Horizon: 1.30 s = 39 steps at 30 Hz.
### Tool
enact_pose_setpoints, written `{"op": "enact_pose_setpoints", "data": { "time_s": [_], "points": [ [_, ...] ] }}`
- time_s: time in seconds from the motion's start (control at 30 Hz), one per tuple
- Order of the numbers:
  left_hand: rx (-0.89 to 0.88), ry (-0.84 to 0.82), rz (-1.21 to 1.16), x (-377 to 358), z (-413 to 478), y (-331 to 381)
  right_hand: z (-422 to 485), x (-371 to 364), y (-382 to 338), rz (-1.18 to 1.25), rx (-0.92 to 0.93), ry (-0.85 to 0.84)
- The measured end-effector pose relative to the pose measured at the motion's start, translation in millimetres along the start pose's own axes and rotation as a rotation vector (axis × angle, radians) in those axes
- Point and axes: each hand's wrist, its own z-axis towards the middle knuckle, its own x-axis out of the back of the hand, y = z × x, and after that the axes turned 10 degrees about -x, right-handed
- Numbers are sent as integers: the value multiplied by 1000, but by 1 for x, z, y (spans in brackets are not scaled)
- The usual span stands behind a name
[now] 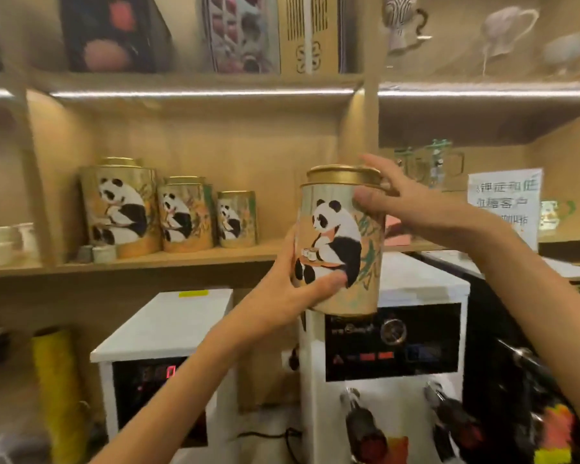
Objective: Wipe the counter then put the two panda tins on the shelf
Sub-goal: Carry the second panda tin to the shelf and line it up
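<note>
I hold a tall panda tin (340,242) with a gold lid in both hands, in the air in front of the wooden shelf (181,259). My left hand (298,289) grips its lower left side, thumb across the panda picture. My right hand (402,202) grips its upper right side, just under the lid. On the shelf to the left stand three panda tins in a row: a large one (119,209), a medium one (184,214) and a small one (236,219). The shelf board to the right of the small tin is bare.
Below the shelf stand two white machines (168,333) (392,346) with dark display panels. A yellow roll (59,390) stands at the lower left. White cups (4,239) sit at the shelf's far left, a paper sign (504,202) and glass mugs (439,162) at the right.
</note>
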Motion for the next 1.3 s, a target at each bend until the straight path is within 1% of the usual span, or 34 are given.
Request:
{"op": "enact_pose_setpoints", "data": {
  "time_s": [0.07,0.17,0.3,0.43,0.67,0.77,0.87,0.93,1.0,1.17,1.23,1.3],
  "points": [
    [6,-37,59,19,30,-25,44,6,10,-19,12,-38],
    [32,-80,122,48,83,-64,111,11,28,-36,33,-26],
    [136,-29,188,73,145,-116,204,14,48,-99,25,40],
    [208,30,234,85,185,-160,280,16,66,-127,3,39],
    [428,91,367,89,211,-216,356,-1,114,-10,-61,-75],
    [470,139,387,98,221,-230,379,-7,122,8,-70,-96],
    [526,141,418,105,231,-245,400,-16,131,-3,-60,-118],
    [566,173,440,108,235,-257,414,-24,135,-10,-46,-127],
    [562,249,527,110,241,-272,429,-30,139,-26,-30,-122],
    [561,382,877,102,254,-300,460,-35,152,-34,-9,-131],
    [550,376,1032,97,257,-304,469,-36,157,-22,7,-121],
    [566,332,1153,95,261,-305,474,-38,162,18,21,-97]
  ]
}}
